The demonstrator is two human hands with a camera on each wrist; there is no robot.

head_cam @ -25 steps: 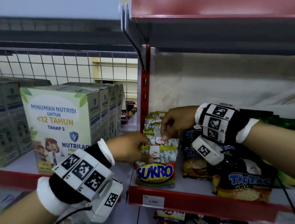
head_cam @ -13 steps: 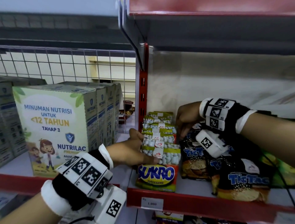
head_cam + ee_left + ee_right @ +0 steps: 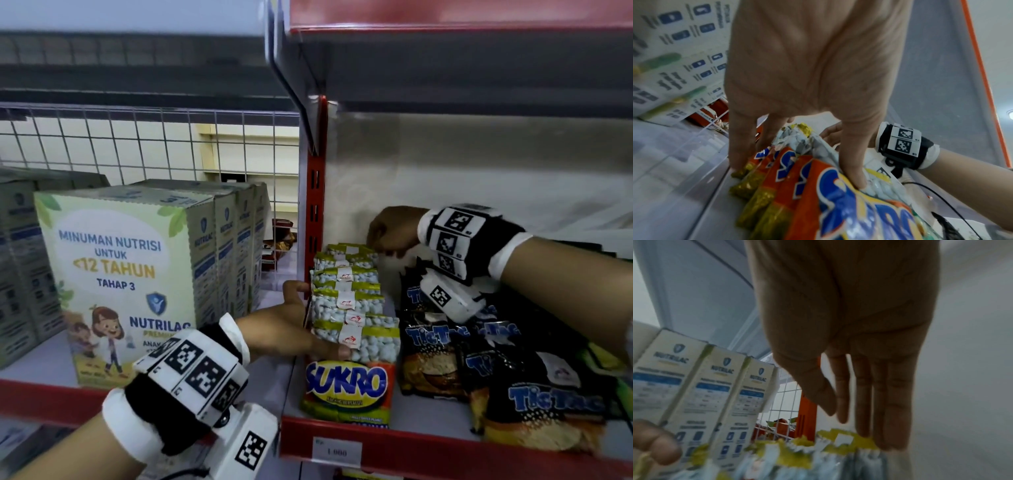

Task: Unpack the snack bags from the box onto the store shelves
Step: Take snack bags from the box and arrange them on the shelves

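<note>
Nearest: left hand [image 3: 284, 329] spread flat against the left flank of the row of orange-and-yellow SUKRO snack bags [image 3: 349, 342] with clear windows of white coated nuts, thumb laid across the face of the front bag, fingers [image 3: 740, 152] straight and apart down the row's far-left side, reaching to the grey metal shelf [image 3: 291, 394]; no bag clamped, only pressed. Row's long axis running front to back, away from the shelf's red front lip [image 3: 445, 455], so bags lie directly rightward of the left palm and straight ahead along its fingers.

Farther in: right hand [image 3: 394, 233] at the back end of the same row, fingers [image 3: 888, 402] straight and close together, tips at or just touching the yellow crimped tops of the rearmost bags; holding nothing. Left hand nearer the front bag, right hand nearer the back ones. Likely step: squaring the row between the two hands, pushing it back and left toward the red slotted upright [image 3: 317, 205].

Just right of the row, touching it: black TicTac snack bags [image 3: 445, 342], lying loosely. Left beyond the upright: pale green Nutrilac cartons [image 3: 113, 274]. Behind those: white wire grid [image 3: 137, 144]. Little free room on either side, open space behind the row
</note>
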